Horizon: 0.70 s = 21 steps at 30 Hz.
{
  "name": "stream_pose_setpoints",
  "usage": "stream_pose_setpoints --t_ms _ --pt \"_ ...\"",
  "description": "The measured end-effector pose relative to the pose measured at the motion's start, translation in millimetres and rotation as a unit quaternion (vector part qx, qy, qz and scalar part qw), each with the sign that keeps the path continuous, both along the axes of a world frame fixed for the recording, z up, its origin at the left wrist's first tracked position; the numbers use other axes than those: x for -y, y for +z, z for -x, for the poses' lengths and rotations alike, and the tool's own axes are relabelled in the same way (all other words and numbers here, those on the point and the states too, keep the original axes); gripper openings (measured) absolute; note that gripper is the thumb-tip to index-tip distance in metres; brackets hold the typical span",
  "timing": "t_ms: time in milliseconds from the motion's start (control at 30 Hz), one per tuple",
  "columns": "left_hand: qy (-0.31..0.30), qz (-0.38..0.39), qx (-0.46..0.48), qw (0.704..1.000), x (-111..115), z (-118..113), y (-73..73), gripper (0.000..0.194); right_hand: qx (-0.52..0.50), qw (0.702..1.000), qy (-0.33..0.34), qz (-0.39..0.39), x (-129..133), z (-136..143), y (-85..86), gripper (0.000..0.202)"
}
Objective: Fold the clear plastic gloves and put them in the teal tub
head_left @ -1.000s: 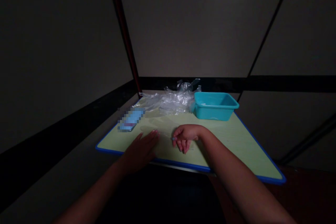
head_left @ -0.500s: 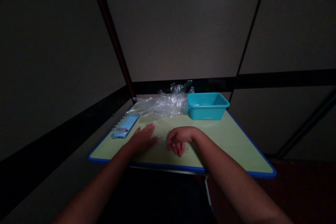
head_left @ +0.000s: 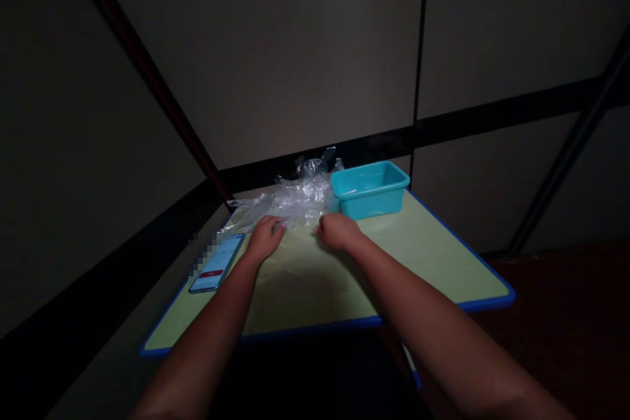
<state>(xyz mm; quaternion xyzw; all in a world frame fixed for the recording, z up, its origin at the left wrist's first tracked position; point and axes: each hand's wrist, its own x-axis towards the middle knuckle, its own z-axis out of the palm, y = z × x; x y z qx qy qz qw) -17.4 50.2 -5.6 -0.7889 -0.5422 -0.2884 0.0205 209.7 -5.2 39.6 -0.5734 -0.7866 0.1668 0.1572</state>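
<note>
Crumpled clear plastic lies spread over the back left of the pale green table. At its front edge my left hand is closed, thumb and fingers curled together; what they hold is too faint to tell. To the right, my right hand makes a closed fist just in front of the teal basin. Its fingertips point toward the plastic, and anything inside them is hidden. The two hands are apart, with part of the plastic's front edge between and behind them.
A phone with a lit screen lies at the table's left, beside my left forearm. The basin stands at the back, right of the plastic. Dark wall panels rise behind and to the left. The table has a blue rim.
Both hands have moved forward toward the plastic. My left hand has gone from flat and spread to curled; my right has turned from hanging fingers to a fist. The view has tilted and shifted.
</note>
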Motion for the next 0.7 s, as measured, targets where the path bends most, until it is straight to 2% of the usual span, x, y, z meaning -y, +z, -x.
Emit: stream_pose_setpoints --t_ms 67,167,333,500,700 --pt "0.012 -0.019 -0.01 1.0 0 7 -1.9 0.034 0.003 0.999 -0.035 -0.007 -2 -2 -0.4 0.032" --pt "0.025 -0.025 -0.02 0.999 3 14 -1.4 0.032 0.011 0.999 -0.034 -0.008 -3 -3 -2.4 0.033" --pt "0.092 0.009 0.0 0.996 -1 20 -2.0 0.029 0.024 0.999 -0.022 0.003 -5 -3 -7.2 0.033" --pt "0.163 0.06 -0.024 0.984 3 17 -2.7 0.034 0.039 0.999 -0.011 0.001 -8 -1 -12.8 0.033" --pt "0.16 0.095 -0.027 0.982 8 11 -0.3 0.023 0.055 0.998 0.002 -0.011 -11 0 -18.6 0.035"
